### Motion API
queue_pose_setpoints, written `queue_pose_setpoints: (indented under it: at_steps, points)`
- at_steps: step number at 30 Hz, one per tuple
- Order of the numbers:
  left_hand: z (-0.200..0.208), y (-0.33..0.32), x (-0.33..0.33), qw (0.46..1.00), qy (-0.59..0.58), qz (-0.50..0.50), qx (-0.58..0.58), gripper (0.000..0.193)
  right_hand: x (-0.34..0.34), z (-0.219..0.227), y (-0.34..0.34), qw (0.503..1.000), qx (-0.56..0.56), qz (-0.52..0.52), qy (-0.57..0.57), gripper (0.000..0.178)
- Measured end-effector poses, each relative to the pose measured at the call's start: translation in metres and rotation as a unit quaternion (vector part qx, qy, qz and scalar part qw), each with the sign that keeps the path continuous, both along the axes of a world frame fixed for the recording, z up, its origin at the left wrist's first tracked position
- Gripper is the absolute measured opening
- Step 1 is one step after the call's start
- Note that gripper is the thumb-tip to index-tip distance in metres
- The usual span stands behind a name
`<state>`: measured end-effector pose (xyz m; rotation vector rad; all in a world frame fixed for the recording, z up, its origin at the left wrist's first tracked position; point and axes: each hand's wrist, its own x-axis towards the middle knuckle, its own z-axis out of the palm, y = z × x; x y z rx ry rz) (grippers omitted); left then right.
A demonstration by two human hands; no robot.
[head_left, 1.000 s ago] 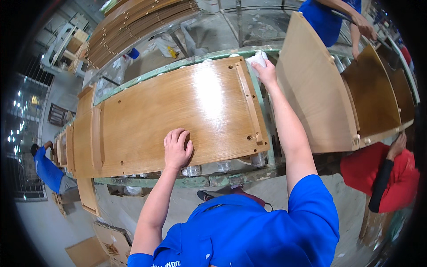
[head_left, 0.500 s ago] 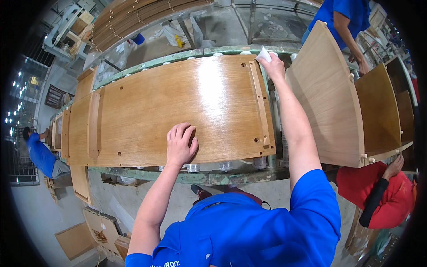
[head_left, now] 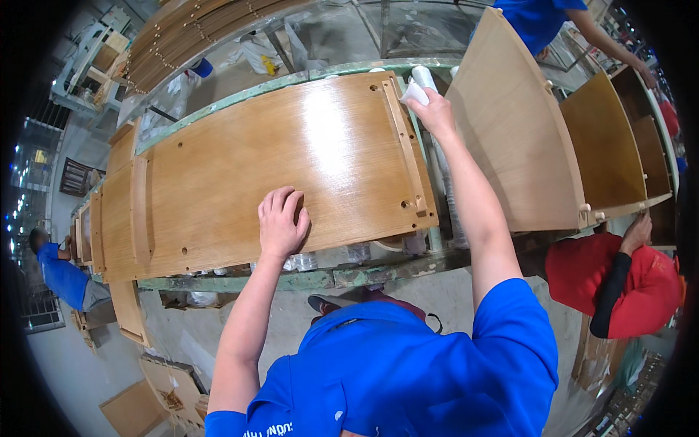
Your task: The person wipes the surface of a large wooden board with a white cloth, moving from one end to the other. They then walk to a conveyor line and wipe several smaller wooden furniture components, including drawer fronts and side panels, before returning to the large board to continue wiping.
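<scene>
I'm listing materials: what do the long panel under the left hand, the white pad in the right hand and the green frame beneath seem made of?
Long panel: wood or veneer, glossy finish; grain lines and a bright reflection show.
White pad: perhaps cloth, paper or foam, matte; its pinched shape suggests softness.
Green frame: probably painted metal; its coating looks worn and patchy.
</scene>
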<state>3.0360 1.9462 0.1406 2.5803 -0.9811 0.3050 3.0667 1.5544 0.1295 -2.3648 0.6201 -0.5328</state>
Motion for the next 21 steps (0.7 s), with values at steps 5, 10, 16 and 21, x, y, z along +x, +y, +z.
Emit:
queue_pose_setpoints:
  at_steps: [5,10,16,21]
  points:
    - [0.001,-0.002,-0.003,1.0,0.002,0.0,0.004,0.03,-0.048,-0.002,0.012,1.0,0.017,0.015,-0.001,0.044]
    - [-0.002,0.001,-0.004,1.0,-0.01,0.003,0.004,0.03,-0.084,0.001,0.025,0.999,0.037,0.021,0.001,0.041]
    - [-0.003,0.0,-0.004,1.0,-0.019,-0.004,0.0,0.031,-0.092,0.002,0.028,1.0,0.013,0.015,0.011,0.038]
    - [-0.004,0.0,-0.005,1.0,-0.023,-0.005,0.0,0.03,-0.092,0.0,0.028,1.0,0.002,0.009,0.017,0.038]
